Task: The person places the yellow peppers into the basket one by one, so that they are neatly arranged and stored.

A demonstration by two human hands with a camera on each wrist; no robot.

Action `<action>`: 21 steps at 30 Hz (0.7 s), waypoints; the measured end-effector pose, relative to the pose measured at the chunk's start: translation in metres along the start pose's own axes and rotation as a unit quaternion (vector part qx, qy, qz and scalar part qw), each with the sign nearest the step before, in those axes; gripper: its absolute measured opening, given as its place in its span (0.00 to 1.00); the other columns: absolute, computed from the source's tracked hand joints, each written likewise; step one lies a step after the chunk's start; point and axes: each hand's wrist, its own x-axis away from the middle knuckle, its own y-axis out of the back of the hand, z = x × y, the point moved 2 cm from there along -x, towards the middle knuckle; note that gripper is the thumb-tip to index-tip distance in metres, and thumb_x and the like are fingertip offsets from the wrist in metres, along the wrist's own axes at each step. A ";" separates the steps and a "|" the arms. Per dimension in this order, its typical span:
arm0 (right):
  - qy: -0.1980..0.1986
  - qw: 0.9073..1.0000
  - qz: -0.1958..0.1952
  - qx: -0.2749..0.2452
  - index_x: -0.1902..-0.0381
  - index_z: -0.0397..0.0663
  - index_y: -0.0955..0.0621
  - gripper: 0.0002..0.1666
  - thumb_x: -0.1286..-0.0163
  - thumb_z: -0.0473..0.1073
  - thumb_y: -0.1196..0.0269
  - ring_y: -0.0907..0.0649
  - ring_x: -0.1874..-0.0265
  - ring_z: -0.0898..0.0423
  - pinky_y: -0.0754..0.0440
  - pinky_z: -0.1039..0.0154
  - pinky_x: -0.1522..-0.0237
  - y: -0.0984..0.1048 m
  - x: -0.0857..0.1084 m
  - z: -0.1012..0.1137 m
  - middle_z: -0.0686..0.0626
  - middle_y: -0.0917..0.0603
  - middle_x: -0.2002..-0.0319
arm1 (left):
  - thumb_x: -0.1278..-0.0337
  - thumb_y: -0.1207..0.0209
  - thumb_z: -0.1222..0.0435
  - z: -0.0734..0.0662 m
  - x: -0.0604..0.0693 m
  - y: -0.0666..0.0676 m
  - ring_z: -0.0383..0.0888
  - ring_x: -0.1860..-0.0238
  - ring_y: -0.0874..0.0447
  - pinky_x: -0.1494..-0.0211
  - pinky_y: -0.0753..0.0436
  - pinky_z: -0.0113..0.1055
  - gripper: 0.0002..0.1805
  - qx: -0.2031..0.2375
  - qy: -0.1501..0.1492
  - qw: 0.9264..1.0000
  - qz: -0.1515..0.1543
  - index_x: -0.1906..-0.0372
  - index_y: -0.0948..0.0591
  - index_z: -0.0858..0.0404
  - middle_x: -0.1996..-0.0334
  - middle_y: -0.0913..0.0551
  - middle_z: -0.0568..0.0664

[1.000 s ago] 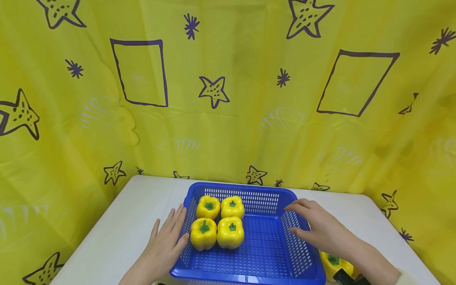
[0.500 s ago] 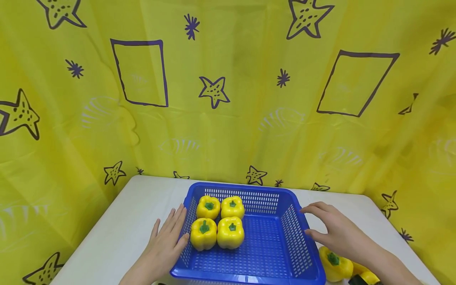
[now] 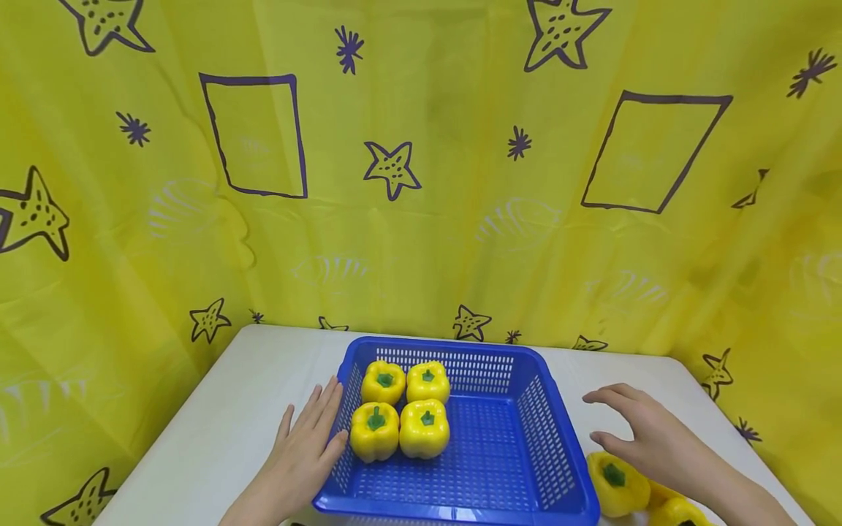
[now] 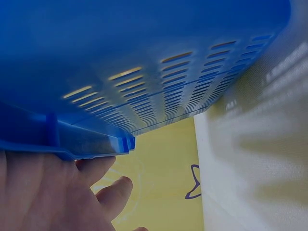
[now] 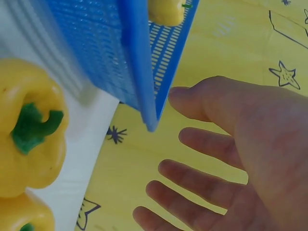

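Observation:
A blue perforated basket point(image 3: 483, 438) sits on the white table, with several yellow bell peppers point(image 3: 424, 429) grouped upright in its left half. Along the basket's left rim rests my left hand point(image 3: 299, 446), fingers straight; the left wrist view shows that hand point(image 4: 53, 192) under the rim edge. To the right of the basket, apart from it, my right hand point(image 3: 647, 438) hovers with fingers spread and nothing in them. More yellow bell peppers lie on the table below it, one of them a pepper point(image 3: 617, 483) right beside the basket; the right wrist view shows this pepper's point(image 5: 45, 159) green stem.
The white table point(image 3: 217, 416) extends left of the basket and behind it. A yellow curtain point(image 3: 434, 241) with drawn stars and frames hangs around the table's back and sides. The lower right peppers are partly cut off by the frame edge and the right forearm.
My right hand has drawn back from over the basket's right rim, moving right until it is above the loose peppers. My left hand, the basket and the peppers inside hold their places.

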 end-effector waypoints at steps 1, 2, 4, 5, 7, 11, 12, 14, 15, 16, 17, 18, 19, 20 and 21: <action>-0.004 1.000 0.004 -0.001 0.48 0.51 0.18 0.25 0.44 0.44 0.26 0.18 0.49 0.42 0.19 0.39 0.50 0.000 0.001 -0.002 0.49 0.17 0.49 | 0.26 0.54 0.54 0.000 0.000 0.000 0.59 0.20 0.58 0.26 0.64 0.72 0.36 0.000 0.000 1.000 0.000 0.21 0.50 0.59 0.19 0.53 0.51; -0.008 1.000 0.007 -0.001 0.48 0.51 0.18 0.25 0.44 0.44 0.26 0.18 0.49 0.42 0.19 0.38 0.50 0.000 0.002 -0.004 0.49 0.17 0.49 | 0.26 0.54 0.54 0.000 0.000 0.000 0.59 0.20 0.58 0.27 0.63 0.72 0.36 -0.001 -0.001 1.000 0.000 0.21 0.50 0.59 0.19 0.53 0.51; -0.015 1.000 0.006 0.005 0.48 0.52 0.18 0.25 0.44 0.45 0.25 0.17 0.50 0.43 0.19 0.39 0.50 0.000 0.004 -0.007 0.49 0.16 0.49 | 0.26 0.54 0.54 0.001 0.000 -0.001 0.60 0.20 0.58 0.27 0.63 0.72 0.36 0.000 -0.001 1.000 0.000 0.21 0.50 0.59 0.19 0.53 0.51; -0.015 1.000 0.004 0.005 0.49 0.52 0.18 0.25 0.45 0.45 0.25 0.17 0.50 0.43 0.19 0.39 0.50 0.000 0.005 -0.009 0.49 0.16 0.50 | 0.26 0.54 0.54 0.001 0.000 -0.001 0.60 0.20 0.58 0.27 0.63 0.72 0.36 0.000 -0.001 1.000 -0.001 0.21 0.50 0.59 0.19 0.53 0.51; -0.014 1.000 -0.002 0.009 0.49 0.51 0.18 0.25 0.45 0.44 0.25 0.17 0.51 0.44 0.18 0.41 0.52 0.001 0.007 -0.013 0.50 0.16 0.50 | 0.26 0.54 0.54 0.001 0.000 -0.001 0.59 0.20 0.58 0.27 0.63 0.72 0.36 -0.001 -0.001 1.000 -0.001 0.21 0.50 0.59 0.19 0.53 0.51; -0.022 1.000 -0.004 0.013 0.50 0.51 0.17 0.25 0.46 0.45 0.25 0.17 0.51 0.45 0.17 0.42 0.52 0.001 0.012 -0.020 0.50 0.16 0.51 | 0.26 0.54 0.54 0.000 0.000 0.000 0.59 0.20 0.58 0.26 0.64 0.72 0.36 0.002 -0.002 1.000 -0.002 0.21 0.50 0.59 0.19 0.53 0.51; -0.025 1.000 -0.001 0.011 0.50 0.51 0.17 0.25 0.46 0.45 0.25 0.17 0.52 0.44 0.17 0.41 0.53 0.001 0.013 -0.022 0.50 0.16 0.51 | 0.26 0.54 0.54 0.000 0.000 0.000 0.59 0.20 0.58 0.26 0.64 0.72 0.36 0.003 -0.003 1.000 -0.001 0.21 0.50 0.59 0.19 0.54 0.51; -0.037 0.999 0.006 0.012 0.50 0.52 0.17 0.25 0.45 0.46 0.25 0.17 0.51 0.44 0.18 0.40 0.52 0.001 0.015 -0.026 0.50 0.16 0.51 | 0.26 0.54 0.54 0.000 0.000 0.000 0.59 0.20 0.58 0.26 0.64 0.71 0.36 0.003 -0.002 1.000 -0.002 0.21 0.50 0.59 0.19 0.54 0.51; -0.043 0.999 0.012 0.010 0.49 0.52 0.18 0.25 0.45 0.46 0.25 0.17 0.51 0.44 0.18 0.40 0.52 0.001 0.016 -0.028 0.49 0.16 0.50 | 0.26 0.54 0.54 0.000 0.000 0.000 0.59 0.20 0.58 0.26 0.64 0.71 0.36 0.002 -0.002 1.000 -0.002 0.21 0.50 0.59 0.19 0.53 0.51; -0.049 0.999 0.019 0.008 0.49 0.51 0.18 0.25 0.45 0.46 0.26 0.17 0.51 0.44 0.18 0.39 0.52 0.001 0.017 -0.030 0.49 0.16 0.50 | 0.26 0.54 0.54 0.000 0.000 0.000 0.60 0.20 0.57 0.26 0.64 0.72 0.36 0.002 -0.003 1.000 -0.004 0.21 0.49 0.60 0.19 0.53 0.52; -0.055 0.998 0.027 0.006 0.48 0.50 0.18 0.25 0.44 0.47 0.26 0.17 0.51 0.43 0.18 0.39 0.52 0.001 0.017 -0.032 0.47 0.16 0.50 | 0.26 0.54 0.55 0.000 0.000 0.000 0.60 0.20 0.57 0.26 0.64 0.71 0.36 0.002 -0.003 1.000 -0.005 0.21 0.49 0.60 0.20 0.53 0.52; -0.061 0.998 0.034 0.004 0.48 0.49 0.18 0.25 0.44 0.47 0.26 0.17 0.51 0.43 0.18 0.38 0.52 0.001 0.018 -0.034 0.47 0.17 0.49 | 0.26 0.54 0.55 0.000 0.001 0.001 0.60 0.20 0.57 0.26 0.64 0.71 0.35 0.002 -0.003 1.000 -0.005 0.21 0.49 0.60 0.20 0.52 0.52; -0.068 0.997 0.040 0.005 0.48 0.50 0.18 0.25 0.43 0.47 0.26 0.18 0.51 0.43 0.18 0.38 0.52 0.001 0.019 -0.035 0.47 0.17 0.49 | 0.26 0.54 0.55 0.000 0.001 0.001 0.60 0.20 0.57 0.26 0.64 0.72 0.35 0.002 -0.004 1.000 -0.007 0.21 0.48 0.60 0.20 0.52 0.52; -0.073 0.996 0.046 0.002 0.47 0.49 0.18 0.25 0.43 0.47 0.27 0.18 0.51 0.43 0.18 0.38 0.52 0.001 0.019 -0.036 0.46 0.17 0.49 | 0.26 0.54 0.55 0.000 0.001 0.001 0.60 0.20 0.56 0.26 0.63 0.72 0.35 0.003 -0.005 1.000 -0.009 0.21 0.48 0.60 0.20 0.51 0.52; -0.073 0.996 0.047 0.003 0.48 0.49 0.19 0.25 0.43 0.47 0.27 0.18 0.51 0.43 0.18 0.38 0.52 0.001 0.020 -0.037 0.46 0.17 0.49 | 0.26 0.54 0.55 0.000 0.001 0.001 0.61 0.20 0.56 0.26 0.63 0.72 0.35 0.004 -0.006 1.000 -0.011 0.21 0.47 0.61 0.20 0.51 0.53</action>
